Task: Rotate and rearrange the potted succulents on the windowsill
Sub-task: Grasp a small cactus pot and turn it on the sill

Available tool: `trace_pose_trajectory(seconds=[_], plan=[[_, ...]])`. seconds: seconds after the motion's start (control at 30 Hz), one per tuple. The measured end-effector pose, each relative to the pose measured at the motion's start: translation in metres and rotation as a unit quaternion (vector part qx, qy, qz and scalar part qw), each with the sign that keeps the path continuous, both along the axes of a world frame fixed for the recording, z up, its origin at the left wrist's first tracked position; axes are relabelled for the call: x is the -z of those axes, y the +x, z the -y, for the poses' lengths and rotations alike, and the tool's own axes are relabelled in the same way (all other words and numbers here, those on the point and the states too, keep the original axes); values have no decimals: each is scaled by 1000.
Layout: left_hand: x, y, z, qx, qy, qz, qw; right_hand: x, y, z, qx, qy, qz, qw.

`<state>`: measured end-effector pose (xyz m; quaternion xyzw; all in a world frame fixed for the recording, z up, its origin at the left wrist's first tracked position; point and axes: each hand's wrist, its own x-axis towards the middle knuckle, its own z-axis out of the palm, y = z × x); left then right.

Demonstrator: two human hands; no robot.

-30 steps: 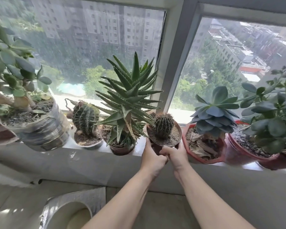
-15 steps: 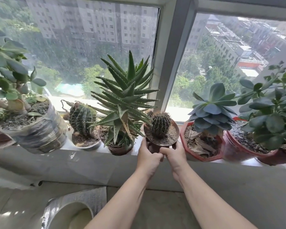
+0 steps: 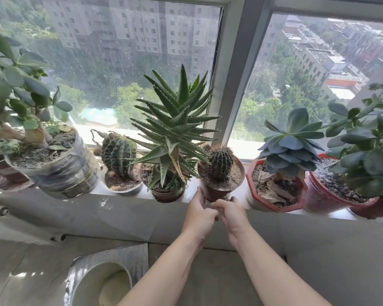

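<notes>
A small round cactus grows in a brown pot that stands upright on the white windowsill, between the spiky aloe and a blue-green rosette succulent in a red pot. My left hand wraps the pot's lower left side, fingers up along its wall. On the lower right side, my right hand curls around the base. My thumbs meet in front of the pot. Left of the aloe sits a bigger barrel cactus.
A jade plant in a clear plastic container overhangs the sill's left end. Another jade plant in a red pot fills the right end. The window post rises behind the cactus. Below stand a round white basin and a pipe.
The small cactus pot has gone from tilted in my hands to upright on the sill. Both hands have slid down to its base, and my view has shifted slightly.
</notes>
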<state>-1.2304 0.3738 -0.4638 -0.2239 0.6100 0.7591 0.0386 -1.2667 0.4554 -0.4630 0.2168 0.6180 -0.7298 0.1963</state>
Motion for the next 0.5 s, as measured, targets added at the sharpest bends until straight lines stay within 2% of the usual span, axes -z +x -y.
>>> trace_pose_trajectory(seconds=[0.07, 0.13, 0.23, 0.37, 0.43, 0.5], plan=[[9, 21, 9, -11, 10, 45, 999, 4, 16, 8, -4, 23, 33, 999], [20, 45, 27, -42, 2, 88, 995, 5, 31, 20, 4, 2, 53, 999], [27, 61, 62, -103, -31, 106, 989, 5, 40, 43, 18, 3, 19, 1000], [21, 52, 104, -102, -94, 77, 987, 6, 41, 76, -60, 9, -52, 997], [16, 41, 118, -84, -92, 43, 991, 6, 40, 90, -97, 8, -85, 992], [15, 30, 125, -78, -89, 18, 993, 7, 37, 98, -86, 4, -94, 992]])
